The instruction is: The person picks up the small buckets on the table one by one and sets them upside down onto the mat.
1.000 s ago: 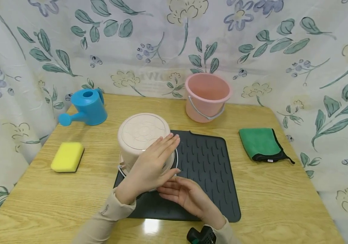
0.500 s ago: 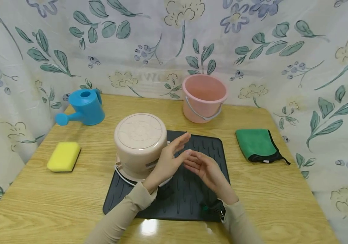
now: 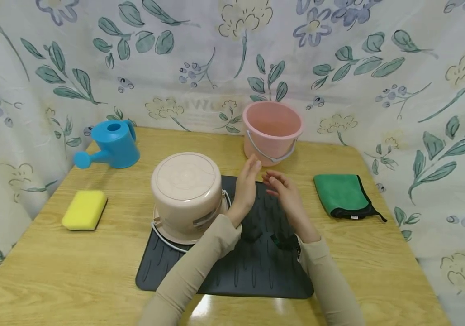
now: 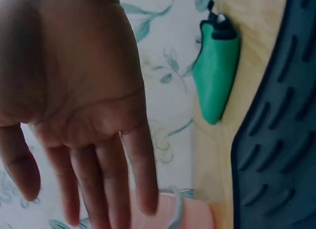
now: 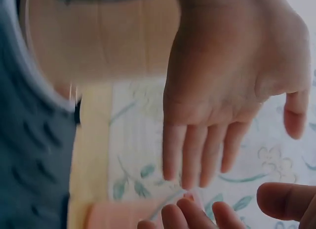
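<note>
Just right of an upside-down beige bucket (image 3: 187, 190), my left hand (image 3: 245, 192) is raised with its fingers straight. Its palm faces the camera in the right wrist view, where the left hand (image 5: 222, 91) fills the middle. My right hand (image 3: 291, 199) faces it across a small gap, fingers loosely bent and holding nothing. The left wrist view shows the right hand (image 4: 94, 86) palm-on, fingers spread a little. Beneath both hands lies a dark ridged drying mat (image 3: 253, 267); the bucket stands rim-down on its left part, its white handle (image 3: 169, 244) hanging by the rim.
At the back stands an upright pink bucket (image 3: 272, 124). A blue watering can (image 3: 116, 145) is at the back left, with a yellow sponge (image 3: 84, 210) in front of it. A folded green cloth (image 3: 342, 194) lies to the right. A floral curtain (image 3: 200, 36) hangs behind the table.
My left hand has moved from beside the beige bucket to the right and forward, off it. The right hand has moved forward and right too. The bucket stays upside down on the mat.
</note>
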The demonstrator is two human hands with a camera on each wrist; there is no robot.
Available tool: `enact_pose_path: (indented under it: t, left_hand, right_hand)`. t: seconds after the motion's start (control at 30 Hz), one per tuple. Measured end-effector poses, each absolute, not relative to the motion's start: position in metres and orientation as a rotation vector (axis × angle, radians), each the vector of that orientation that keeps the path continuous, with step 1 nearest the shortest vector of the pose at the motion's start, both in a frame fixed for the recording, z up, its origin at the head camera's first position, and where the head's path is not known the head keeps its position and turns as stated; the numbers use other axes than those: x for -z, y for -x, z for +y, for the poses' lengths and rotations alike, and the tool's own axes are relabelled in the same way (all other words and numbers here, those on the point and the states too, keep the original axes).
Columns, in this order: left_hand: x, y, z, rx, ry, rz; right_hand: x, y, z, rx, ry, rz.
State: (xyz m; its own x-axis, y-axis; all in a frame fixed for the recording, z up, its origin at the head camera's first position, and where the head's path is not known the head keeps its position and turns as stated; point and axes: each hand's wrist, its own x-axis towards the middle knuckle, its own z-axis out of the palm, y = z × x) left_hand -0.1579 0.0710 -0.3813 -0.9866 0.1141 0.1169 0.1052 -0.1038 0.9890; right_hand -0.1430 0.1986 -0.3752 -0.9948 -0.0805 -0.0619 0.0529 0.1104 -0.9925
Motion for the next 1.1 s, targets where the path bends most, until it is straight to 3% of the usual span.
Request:
enact_pose_path:
  t: [0.43,0.63,1.1]
  left_hand:
    - [0.409,0.205,0.088,-2.589,0.047,1.763]
    - [0.422,0.221,0.091,-2.636,0.107,1.685]
    - [0.433,0.236,0.098,-2.631,0.242,1.583]
  right_hand:
    - [0.377,0.19,0.21,1.495,0.156,3.043]
    - [0.371,0.201,0.209,1.437,0.152,3.123]
    - [0.368,0.231,0.211,1.369,0.446,3.308]
